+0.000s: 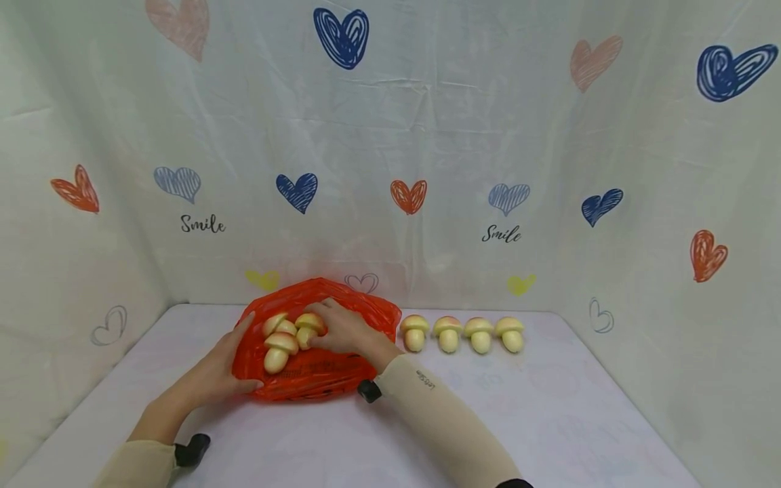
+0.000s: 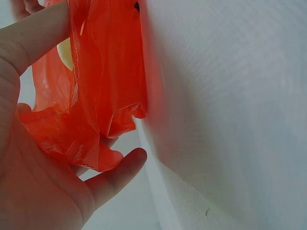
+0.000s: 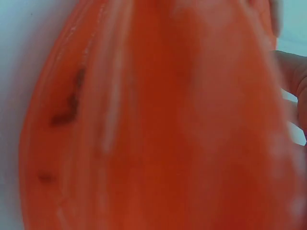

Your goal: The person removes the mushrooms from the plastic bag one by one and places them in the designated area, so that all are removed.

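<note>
A red plastic bag (image 1: 342, 379) lies on the table with its mouth towards the left. My left hand (image 1: 216, 369) holds the bag's left edge, thumb low and fingers up along the side; the left wrist view shows the red film (image 2: 110, 62) between the spread thumb and fingers. Inside the mouth are a lower mushroom (image 1: 277, 359) and another mushroom (image 1: 276, 324) behind it, both cream with yellow-pink caps. Reaching over the bag, my right hand (image 1: 344, 329) grips a third mushroom (image 1: 308, 324). Red film (image 3: 158, 120) fills most of the right wrist view, hiding that grip.
To the right of the bag stands a row of several similar mushrooms (image 1: 448, 335), caps up. They rest on a white table (image 1: 518, 420). A pale curtain (image 1: 451, 142) printed with hearts closes off the back and sides.
</note>
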Demonstrator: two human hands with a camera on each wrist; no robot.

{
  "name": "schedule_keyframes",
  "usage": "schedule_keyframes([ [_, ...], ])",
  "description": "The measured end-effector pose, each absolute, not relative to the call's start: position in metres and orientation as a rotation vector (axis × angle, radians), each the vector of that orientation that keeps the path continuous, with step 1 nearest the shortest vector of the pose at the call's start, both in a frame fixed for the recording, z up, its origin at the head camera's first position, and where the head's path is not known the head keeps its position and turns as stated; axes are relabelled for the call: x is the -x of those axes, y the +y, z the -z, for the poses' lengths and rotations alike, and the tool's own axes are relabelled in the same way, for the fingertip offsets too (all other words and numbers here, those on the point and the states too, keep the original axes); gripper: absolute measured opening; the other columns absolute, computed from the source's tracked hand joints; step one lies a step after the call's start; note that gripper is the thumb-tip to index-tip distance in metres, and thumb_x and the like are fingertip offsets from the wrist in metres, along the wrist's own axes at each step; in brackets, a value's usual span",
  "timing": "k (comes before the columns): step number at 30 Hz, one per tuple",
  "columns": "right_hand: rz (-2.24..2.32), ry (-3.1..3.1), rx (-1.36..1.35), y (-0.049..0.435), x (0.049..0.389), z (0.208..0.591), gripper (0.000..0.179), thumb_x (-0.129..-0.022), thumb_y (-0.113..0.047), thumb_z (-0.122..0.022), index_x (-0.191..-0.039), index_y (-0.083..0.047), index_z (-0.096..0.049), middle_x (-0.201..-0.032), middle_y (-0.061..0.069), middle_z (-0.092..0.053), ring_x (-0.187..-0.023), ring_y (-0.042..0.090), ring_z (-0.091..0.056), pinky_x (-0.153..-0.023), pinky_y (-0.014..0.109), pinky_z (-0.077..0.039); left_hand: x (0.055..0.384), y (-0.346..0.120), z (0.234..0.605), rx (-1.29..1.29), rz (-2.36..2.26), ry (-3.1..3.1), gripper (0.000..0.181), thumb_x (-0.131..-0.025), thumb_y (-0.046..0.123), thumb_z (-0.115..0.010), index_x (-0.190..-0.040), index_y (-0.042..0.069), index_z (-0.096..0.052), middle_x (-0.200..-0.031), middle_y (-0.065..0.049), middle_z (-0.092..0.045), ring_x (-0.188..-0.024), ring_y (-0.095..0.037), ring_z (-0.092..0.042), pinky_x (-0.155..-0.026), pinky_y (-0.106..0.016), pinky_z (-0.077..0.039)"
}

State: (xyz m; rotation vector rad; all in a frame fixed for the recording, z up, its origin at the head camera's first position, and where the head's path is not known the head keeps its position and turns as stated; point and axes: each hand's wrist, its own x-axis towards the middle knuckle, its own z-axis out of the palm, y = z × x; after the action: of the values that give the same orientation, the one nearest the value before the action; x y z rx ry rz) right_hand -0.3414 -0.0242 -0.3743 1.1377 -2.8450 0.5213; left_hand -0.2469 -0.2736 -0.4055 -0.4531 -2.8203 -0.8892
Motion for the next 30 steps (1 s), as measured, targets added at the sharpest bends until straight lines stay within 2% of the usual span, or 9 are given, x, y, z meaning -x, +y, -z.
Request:
schedule_keyframes([
  [12,-0.574,-2.913,-1.067,-0.033,0.353,0.386,0.061,-0.085,-0.046,-0.068,-0.140,-0.032,-0.043,-0.137,-0.005,-0.042,-0.117,0.013,-0.048,-0.100,0.039,-0.044,0.249,-0.276,0.407,0.466,0.890,-2.807,0.121,-0.068,0.030,-0.086,-0.154,0.013,-0.004,-0.141,-0.031,-0.030,-0.125,-0.050,-0.034,-0.092,-0.066,-0.040],
  [30,-0.630,-2.963,-1.124,-0.039,0.359,0.395,0.060,-0.087,-0.042,-0.067,-0.142,-0.036,-0.042,-0.135,0.000,-0.039,-0.108,0.012,-0.049,-0.097,0.036,-0.046,0.247,-0.276,0.407,0.441,0.891,-2.823,0.121,-0.068,0.032,-0.086,-0.154,0.015,-0.002,-0.141,-0.030,-0.030,-0.126,-0.050,-0.034,-0.092,-0.066,-0.040],
])
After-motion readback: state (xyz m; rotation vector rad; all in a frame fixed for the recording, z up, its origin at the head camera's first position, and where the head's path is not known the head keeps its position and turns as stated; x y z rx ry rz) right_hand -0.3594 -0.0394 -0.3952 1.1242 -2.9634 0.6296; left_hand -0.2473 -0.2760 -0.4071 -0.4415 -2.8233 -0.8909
